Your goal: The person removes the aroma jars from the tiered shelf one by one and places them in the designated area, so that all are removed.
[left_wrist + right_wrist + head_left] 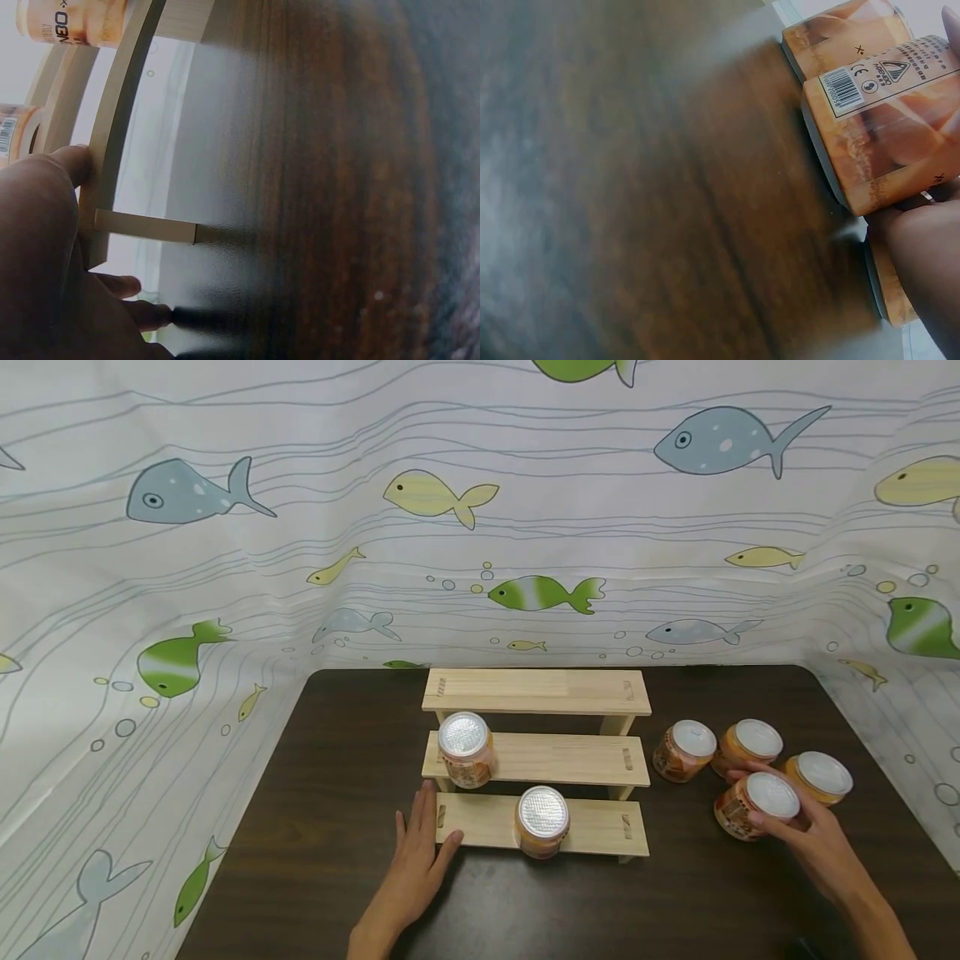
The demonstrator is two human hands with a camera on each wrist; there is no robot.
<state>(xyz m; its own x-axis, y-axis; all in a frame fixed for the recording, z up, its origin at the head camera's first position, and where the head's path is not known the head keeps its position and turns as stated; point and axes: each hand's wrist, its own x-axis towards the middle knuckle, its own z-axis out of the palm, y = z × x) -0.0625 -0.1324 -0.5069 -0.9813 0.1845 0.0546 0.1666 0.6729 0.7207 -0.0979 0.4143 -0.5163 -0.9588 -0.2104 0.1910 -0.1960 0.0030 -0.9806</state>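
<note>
My right hand (817,839) grips a can (737,814) with an orange label and a silver lid, thumb on the near side and fingers behind. In the right wrist view, a barcode shows on the held can (900,142); I cannot tell whether its base touches the table. My left hand (414,864) rests at the left end of a three-step wooden rack (592,760), its thumb touching the lowest step. One can (468,756) stands at the left of the middle step. Another can (542,822) stands near the middle of the bottom step.
Right of the rack, three more cans stand close together: one can (684,752) nearest the rack, one can (748,747) behind the held one, one can (821,777) at the right. A fish-patterned cloth (450,610) surrounds the dark table (322,760) at back and sides.
</note>
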